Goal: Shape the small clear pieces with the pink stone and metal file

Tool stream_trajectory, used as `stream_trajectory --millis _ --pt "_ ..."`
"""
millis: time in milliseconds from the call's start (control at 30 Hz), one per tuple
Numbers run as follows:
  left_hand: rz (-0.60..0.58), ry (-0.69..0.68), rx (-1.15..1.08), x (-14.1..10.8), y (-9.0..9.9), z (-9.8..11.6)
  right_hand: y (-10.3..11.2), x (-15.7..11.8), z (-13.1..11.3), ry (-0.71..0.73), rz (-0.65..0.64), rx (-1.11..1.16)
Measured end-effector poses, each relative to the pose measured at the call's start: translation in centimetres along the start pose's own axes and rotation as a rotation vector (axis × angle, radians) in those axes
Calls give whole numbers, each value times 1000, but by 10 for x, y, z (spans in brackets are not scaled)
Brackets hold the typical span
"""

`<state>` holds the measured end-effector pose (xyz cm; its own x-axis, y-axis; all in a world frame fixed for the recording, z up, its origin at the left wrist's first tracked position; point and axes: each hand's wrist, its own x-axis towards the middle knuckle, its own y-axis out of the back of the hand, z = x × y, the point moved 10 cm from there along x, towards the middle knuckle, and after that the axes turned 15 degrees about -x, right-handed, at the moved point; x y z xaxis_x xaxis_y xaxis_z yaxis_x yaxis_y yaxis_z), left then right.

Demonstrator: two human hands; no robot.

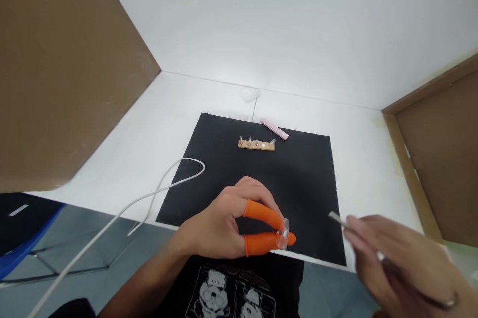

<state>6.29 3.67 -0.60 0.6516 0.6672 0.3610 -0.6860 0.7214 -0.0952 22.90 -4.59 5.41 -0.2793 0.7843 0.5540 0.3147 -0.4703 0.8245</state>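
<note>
My left hand (231, 223) is over the near edge of the black mat (220, 163), with orange finger cots (263, 213) on its thumb and index finger. These two fingers pinch a small clear plastic piece (284, 234) with a curved outline. To the right, my right hand (399, 258), slightly blurred, is closed around a slim metal tool (338, 219). The tool's narrow tip points left toward the mat, apart from the plastic piece; a curved metal part shows by the palm. The fingers hide most of the tool, so its kind is unclear.
On the mat lies a small tan strip (256, 145) bearing several clear pieces. Behind it is a pink bar (275, 129). A white cable (138, 200) crosses the left side. Brown panels (74, 69) flank the white table (142, 128); a crumpled clear scrap (249, 93) lies at the back.
</note>
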Motion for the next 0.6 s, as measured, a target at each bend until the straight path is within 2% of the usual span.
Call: stream_trajectory --millis 67,167,333,600 --pt "5 9 0 0 0 0 2 -9 22 -130 57 -43" --pt "9 17 0 0 0 -1 -1 -22 19 -213 98 -28" --pt "1 8 -6 -1 0 -1 -13 -22 -21 -96 53 22" --pt "-3 -6 -6 0 0 -2 -15 -17 -30 12 35 19"
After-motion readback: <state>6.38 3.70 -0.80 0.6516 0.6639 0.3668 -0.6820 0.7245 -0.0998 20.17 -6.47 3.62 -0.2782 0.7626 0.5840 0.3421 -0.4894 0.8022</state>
